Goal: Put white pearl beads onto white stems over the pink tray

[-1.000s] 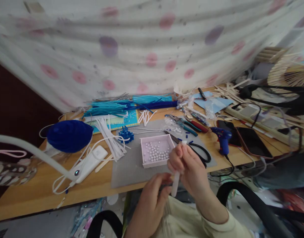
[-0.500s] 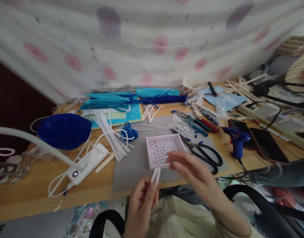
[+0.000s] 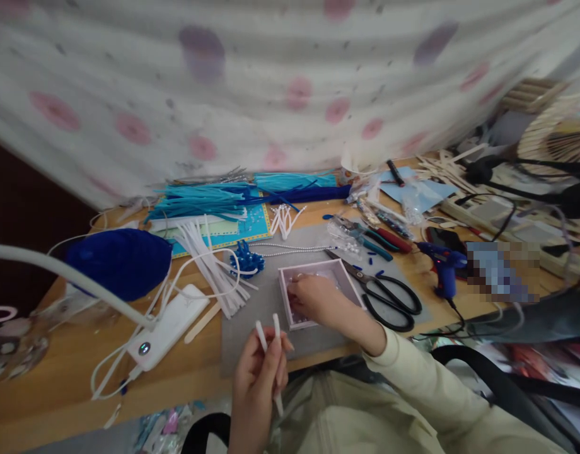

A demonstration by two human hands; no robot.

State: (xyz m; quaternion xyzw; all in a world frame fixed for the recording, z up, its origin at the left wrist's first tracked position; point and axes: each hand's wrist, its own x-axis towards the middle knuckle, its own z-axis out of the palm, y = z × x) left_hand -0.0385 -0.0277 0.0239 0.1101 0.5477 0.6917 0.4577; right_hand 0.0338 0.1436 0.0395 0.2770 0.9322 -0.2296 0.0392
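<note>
My left hand (image 3: 258, 378) pinches two white strips (image 3: 270, 343) upright, just off the desk's (image 3: 58, 384) front edge. My right hand (image 3: 313, 297) dips curled fingers into the pink tray (image 3: 313, 291) of pearls on the grey mat (image 3: 252, 315), near the front edge; whether they hold a pearl I cannot tell.

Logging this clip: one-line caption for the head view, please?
Right hand reaches into pink pearl tray while left hand holds two white strips beside black scissors.
</note>
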